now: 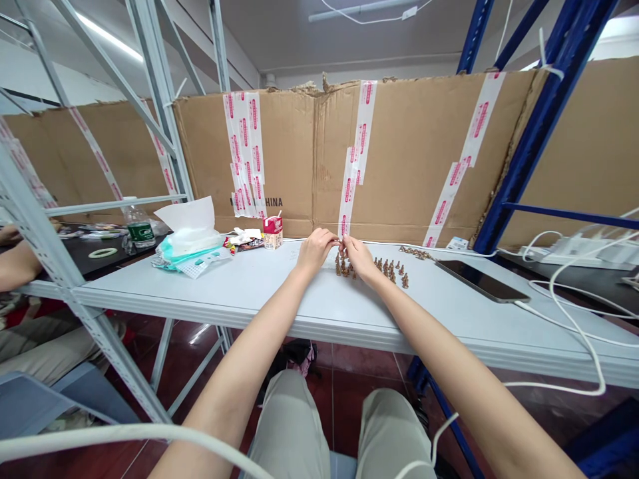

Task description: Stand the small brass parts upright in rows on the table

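Note:
Small brown figurine-like pieces (pixel 385 268) stand in a group on the light grey table (pixel 269 286). Above the left part of that group my two hands meet at the fingertips. My left hand (pixel 317 247) is closed in a pinch, and my right hand (pixel 360 258) is pinched against it from the other side. Whatever lies between the fingers is too small to make out. Part of the group is hidden behind my right hand. More small brown bits (pixel 417 253) lie flat in a loose pile farther right.
A phone (pixel 482 281) with a white cable (pixel 559 326) lies on the right. Tissues and masks (pixel 190 243), wrapped snacks (pixel 244 241) and a drink carton (pixel 273 232) sit at the left. Cardboard (pixel 414 159) walls the back. Another person's arm (pixel 20 266) shows far left.

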The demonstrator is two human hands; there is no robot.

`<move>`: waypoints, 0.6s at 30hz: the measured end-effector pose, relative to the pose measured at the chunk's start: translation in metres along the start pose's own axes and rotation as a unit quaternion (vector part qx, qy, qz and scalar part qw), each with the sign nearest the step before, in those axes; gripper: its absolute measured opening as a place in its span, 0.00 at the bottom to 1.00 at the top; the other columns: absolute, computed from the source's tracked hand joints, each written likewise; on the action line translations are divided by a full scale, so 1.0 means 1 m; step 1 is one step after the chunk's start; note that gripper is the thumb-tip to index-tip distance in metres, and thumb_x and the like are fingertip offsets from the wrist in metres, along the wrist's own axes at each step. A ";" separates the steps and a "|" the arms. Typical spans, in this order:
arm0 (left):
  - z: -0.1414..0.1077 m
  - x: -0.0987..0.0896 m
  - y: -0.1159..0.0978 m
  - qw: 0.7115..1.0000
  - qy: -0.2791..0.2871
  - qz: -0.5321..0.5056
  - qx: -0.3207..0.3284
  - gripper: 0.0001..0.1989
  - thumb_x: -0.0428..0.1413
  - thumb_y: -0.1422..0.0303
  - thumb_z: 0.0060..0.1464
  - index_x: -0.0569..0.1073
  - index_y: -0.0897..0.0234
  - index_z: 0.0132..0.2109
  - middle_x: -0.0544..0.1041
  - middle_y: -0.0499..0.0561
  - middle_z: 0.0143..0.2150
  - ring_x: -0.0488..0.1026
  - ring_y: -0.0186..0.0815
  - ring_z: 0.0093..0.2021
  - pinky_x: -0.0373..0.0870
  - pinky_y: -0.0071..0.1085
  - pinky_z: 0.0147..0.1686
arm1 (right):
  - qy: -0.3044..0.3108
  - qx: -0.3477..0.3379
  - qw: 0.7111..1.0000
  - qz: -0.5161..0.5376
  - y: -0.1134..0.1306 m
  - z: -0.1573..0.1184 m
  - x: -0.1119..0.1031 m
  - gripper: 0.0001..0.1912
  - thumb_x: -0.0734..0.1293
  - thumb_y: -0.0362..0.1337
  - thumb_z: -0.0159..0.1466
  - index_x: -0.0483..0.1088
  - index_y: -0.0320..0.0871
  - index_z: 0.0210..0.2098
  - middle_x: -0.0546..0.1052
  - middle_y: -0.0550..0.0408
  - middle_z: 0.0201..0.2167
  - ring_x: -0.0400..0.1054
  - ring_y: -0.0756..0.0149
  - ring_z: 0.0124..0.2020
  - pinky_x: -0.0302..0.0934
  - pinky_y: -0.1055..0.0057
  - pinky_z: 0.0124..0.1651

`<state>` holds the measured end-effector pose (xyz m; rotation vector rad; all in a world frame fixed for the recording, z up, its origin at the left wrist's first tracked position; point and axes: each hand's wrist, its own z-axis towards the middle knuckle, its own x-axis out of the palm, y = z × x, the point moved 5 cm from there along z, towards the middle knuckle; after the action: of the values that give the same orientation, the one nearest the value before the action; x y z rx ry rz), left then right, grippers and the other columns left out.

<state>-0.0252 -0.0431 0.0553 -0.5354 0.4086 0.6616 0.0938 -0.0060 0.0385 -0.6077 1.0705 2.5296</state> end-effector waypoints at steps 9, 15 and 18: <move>0.000 0.004 -0.003 0.996 0.015 0.088 -0.009 0.14 0.42 0.62 0.59 0.70 0.61 0.37 0.68 0.52 0.30 0.63 0.37 0.36 0.56 0.28 0.37 | -0.018 -0.015 1.000 -0.002 0.005 -0.001 -0.002 0.21 0.48 0.49 0.63 0.58 0.44 0.22 0.63 0.58 0.19 0.57 0.69 0.23 0.50 0.73 0.29; -0.001 0.006 -0.001 0.992 0.030 0.121 -0.024 0.13 0.43 0.59 0.58 0.67 0.60 0.43 0.67 0.51 0.32 0.65 0.36 0.34 0.57 0.26 0.35 | -0.032 -0.014 0.999 0.012 0.006 -0.001 -0.004 0.22 0.48 0.51 0.63 0.60 0.44 0.24 0.64 0.57 0.20 0.56 0.69 0.22 0.49 0.73 0.27; -0.002 0.007 -0.001 0.992 0.038 0.118 -0.016 0.13 0.42 0.61 0.59 0.66 0.59 0.45 0.67 0.50 0.31 0.66 0.36 0.35 0.57 0.25 0.36 | -0.034 -0.014 0.999 0.008 0.005 0.000 -0.005 0.22 0.48 0.50 0.63 0.60 0.44 0.23 0.64 0.58 0.20 0.56 0.69 0.22 0.49 0.73 0.27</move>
<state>-0.0199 -0.0419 0.0509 -0.5496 0.5385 0.8775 0.0958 -0.0101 0.0445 -0.5183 1.0216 2.5629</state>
